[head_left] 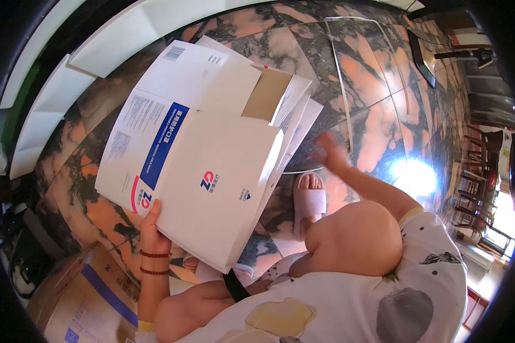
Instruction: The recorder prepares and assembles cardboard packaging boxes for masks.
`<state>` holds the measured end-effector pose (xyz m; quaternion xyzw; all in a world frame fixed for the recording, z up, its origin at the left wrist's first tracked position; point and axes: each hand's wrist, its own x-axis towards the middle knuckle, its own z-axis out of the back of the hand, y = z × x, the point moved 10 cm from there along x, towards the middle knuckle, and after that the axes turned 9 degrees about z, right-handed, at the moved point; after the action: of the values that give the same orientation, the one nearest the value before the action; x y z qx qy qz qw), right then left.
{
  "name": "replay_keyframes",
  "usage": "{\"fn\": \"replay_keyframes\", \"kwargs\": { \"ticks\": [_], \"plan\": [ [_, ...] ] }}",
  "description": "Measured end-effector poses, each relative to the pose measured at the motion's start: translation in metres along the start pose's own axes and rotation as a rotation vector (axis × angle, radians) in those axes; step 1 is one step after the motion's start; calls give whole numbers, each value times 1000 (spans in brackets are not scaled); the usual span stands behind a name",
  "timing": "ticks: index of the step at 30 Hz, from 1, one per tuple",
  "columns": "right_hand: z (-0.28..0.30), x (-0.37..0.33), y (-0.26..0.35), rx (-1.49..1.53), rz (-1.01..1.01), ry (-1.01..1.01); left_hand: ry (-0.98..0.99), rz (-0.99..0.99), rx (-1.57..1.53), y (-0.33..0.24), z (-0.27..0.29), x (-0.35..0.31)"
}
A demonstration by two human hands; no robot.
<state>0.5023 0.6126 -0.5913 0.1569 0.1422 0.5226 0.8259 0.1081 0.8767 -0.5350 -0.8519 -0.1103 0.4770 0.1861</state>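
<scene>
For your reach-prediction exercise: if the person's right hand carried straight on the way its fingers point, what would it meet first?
Probably the right edge of the white flattened carton; the right hand is blurred, open, pointing up-left toward it, though depth is unclear.

A polished marble floor (377,86), patterned in black and salmon pink, is filling most of the frame. A thin white cable (340,74) is looping across it at the upper right. A brown cardboard box (80,297) is sitting on it at the lower left. Bright glare is reflecting off the tiles at the right.
</scene>
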Motion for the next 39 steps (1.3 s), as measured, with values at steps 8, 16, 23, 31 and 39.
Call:
{"fn": "replay_keyframes", "kwargs": {
  "ticks": [8, 16, 23, 31, 39],
  "plan": [
    [-36, -76, -277, 199, -1107, 126, -22, -33, 12, -1, 0, 8],
    [-113, 29, 13, 1138, -684, -6, -13, -16, -40, 3, 1, 3],
    [-114, 17, 32, 1356, -772, 226, 64, 0, -33, 12, -30, 0],
    [-91, -16, 56, 1752, -905, 396, 61, 263, -189, 111, 12, 21],
    [-78, -14, 113, 1917, -758, 265, 21, 204, -102, 87, -7, 6]
  ]
}}
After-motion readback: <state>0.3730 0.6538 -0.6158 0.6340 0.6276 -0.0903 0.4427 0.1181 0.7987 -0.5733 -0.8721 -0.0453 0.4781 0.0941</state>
